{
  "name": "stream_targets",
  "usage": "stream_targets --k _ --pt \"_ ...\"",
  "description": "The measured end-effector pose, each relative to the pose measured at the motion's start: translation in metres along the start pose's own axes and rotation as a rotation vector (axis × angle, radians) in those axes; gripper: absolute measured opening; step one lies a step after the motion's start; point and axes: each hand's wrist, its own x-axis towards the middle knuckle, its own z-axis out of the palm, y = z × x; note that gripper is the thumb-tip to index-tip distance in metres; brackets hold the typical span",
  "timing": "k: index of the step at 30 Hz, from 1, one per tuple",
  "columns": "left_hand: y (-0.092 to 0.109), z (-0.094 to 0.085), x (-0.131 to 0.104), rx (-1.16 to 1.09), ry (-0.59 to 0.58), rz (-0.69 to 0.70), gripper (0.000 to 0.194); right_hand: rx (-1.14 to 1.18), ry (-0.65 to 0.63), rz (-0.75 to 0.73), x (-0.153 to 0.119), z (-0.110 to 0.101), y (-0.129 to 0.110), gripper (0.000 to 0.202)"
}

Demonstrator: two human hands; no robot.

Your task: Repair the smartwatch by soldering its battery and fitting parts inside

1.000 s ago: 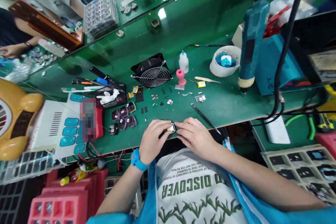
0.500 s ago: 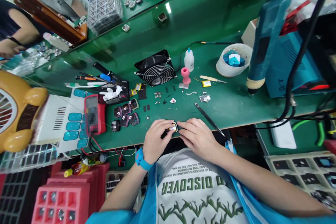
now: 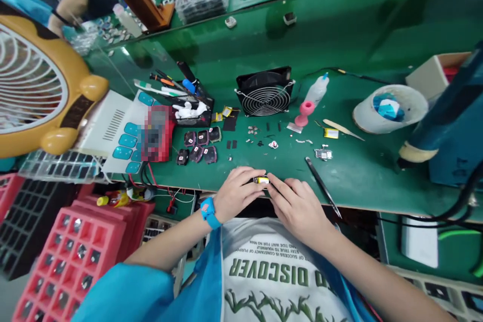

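Head view: left hand (image 3: 237, 194) pinches one small yellow piece (image 3: 261, 180) at the bench (image 3: 362, 176)'s near edge; right hand (image 3: 300, 206) at its other end, grip cannot be told. Beyond: six dark cases (image 3: 196, 153), one pair of tweezers (image 3: 322, 186), one black fan (image 3: 265, 100).

Six clustered dark cases (image 3: 203, 137), one pink stand (image 3: 304, 113), one black fan (image 3: 265, 93) and probably four yellow packs (image 3: 261, 180).
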Motion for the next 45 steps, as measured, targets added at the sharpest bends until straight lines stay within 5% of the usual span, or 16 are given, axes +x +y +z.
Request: stream_targets --k 12,20,23,26,30,33,37,45 --pt "-0.001 0.008 -0.003 0.044 0.076 0.054 0.026 0.007 -0.007 -0.055 0.007 0.002 0.008 0.023" --pt "0.012 0.017 -0.005 -0.021 0.118 -0.108 0.030 0.179 0.062 0.076 0.006 0.007 0.008 0.029" --pt "0.020 0.014 -0.003 -0.272 0.216 -0.248 0.030 0.343 0.084 0.191 0.007 -0.002 0.005 0.029" --pt "0.035 0.010 -0.004 -0.759 0.282 -0.433 0.033 0.525 0.078 0.294 0.007 -0.017 -0.003 0.027" --pt "0.058 0.010 -0.009 -1.453 0.129 -0.690 0.048 0.777 0.077 0.380 0.004 -0.028 -0.013 0.016" --pt "0.068 0.014 -0.011 -1.666 0.061 -0.838 0.050 0.924 0.076 0.506 0.000 -0.026 -0.016 0.012" --pt "0.071 0.018 -0.008 -1.634 0.033 -0.826 0.052 1.049 0.084 0.659 -0.006 -0.020 -0.015 0.016" --pt "0.075 0.016 -0.007 -1.272 0.022 -0.702 0.035 1.098 0.097 0.716 -0.015 -0.019 -0.017 0.021"
